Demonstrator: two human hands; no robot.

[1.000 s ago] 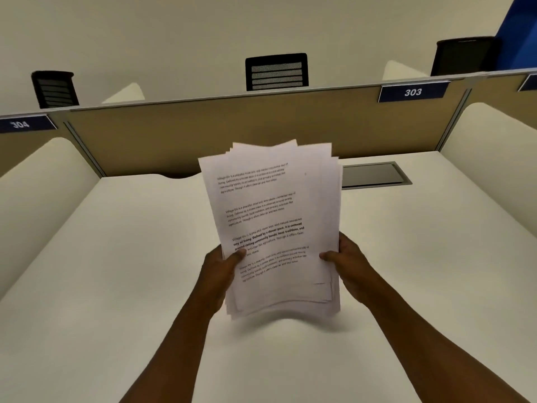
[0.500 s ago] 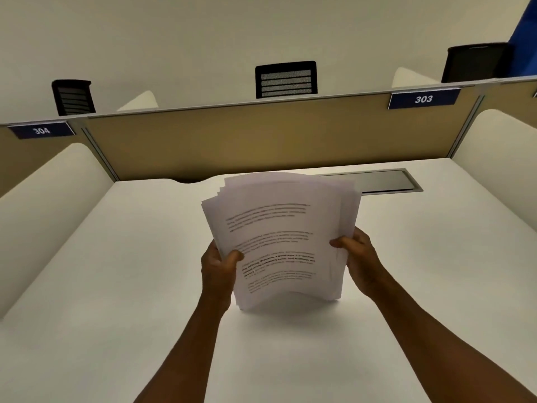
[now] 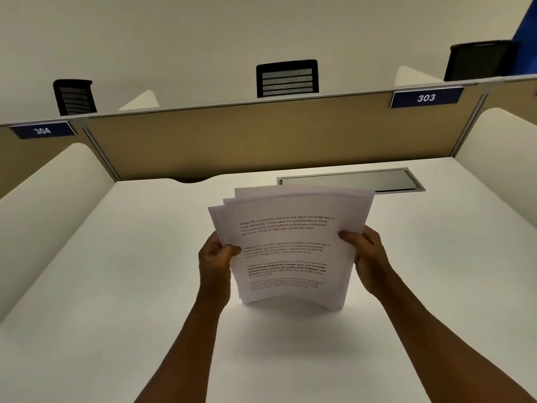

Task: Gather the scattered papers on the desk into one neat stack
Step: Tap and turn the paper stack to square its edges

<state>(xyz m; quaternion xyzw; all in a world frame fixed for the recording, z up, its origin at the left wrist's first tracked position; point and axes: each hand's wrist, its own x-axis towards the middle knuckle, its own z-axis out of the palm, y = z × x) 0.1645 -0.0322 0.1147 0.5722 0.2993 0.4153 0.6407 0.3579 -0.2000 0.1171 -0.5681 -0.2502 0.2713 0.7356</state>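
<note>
White sheets, all in one bundle now: the papers stand on end on the desk, just in front of the grey cable hatch, bottom edge touching the top or v. close to it; a sec ago they were held up in the air, clear of the desk. Left hand grips the left edge, thumb over the front sheet; right hand grips the right edge the same way, both clamped on the bundle. Sheets bow slightly btwn the two grips. Top corners fan out at upper left, so edges aren't flush yet. Reads like the tap-to-square step: bundle dropped onto its short edge to knock sheets level. No loose sheet visible elsewhere on the desk, so gathering looks done. Left to do, prob.: square up and lay flat.
</note>
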